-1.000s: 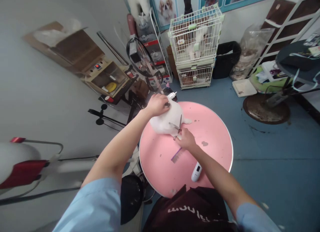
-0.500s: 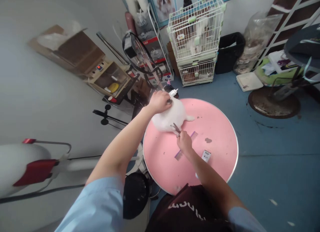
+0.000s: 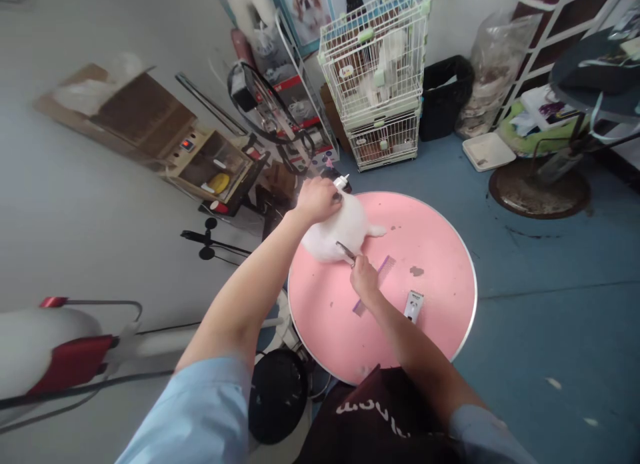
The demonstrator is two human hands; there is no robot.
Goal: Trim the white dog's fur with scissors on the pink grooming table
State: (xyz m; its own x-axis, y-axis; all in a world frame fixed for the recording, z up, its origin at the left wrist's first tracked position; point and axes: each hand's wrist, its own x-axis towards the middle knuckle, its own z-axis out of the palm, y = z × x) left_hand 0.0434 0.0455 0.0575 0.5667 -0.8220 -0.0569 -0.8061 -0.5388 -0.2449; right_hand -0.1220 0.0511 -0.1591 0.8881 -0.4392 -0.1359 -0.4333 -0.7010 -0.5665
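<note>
A white, fluffy dog (image 3: 345, 227) is on the round pink table (image 3: 440, 251), one leg stretched out to the right. My left hand (image 3: 319, 199) grips the upper part of its body, fingers curled over the fur; a dark spot shows by the fingertips. Scissors (image 3: 346, 251) are in my right hand (image 3: 365, 277), their blades together and lying against the dog's lower side. Partly beneath my right hand and wrist lies a purple-edged comb (image 3: 387, 269). A white and grey hair clipper (image 3: 413, 305) rests beside my right forearm. The dog's head is not clearly visible.
Beyond the table stands a stacked white wire cage (image 3: 385, 91) with a white animal in its upper level. A white bottle (image 3: 342, 182) is past my left hand. A stool (image 3: 545, 184) stands right, a black round seat (image 3: 277, 394) lower left.
The scissors' blades, spread apart before, have come together and point further up and left along the dog's side. My left hand keeps its hold. The camera view has shifted slightly.
</note>
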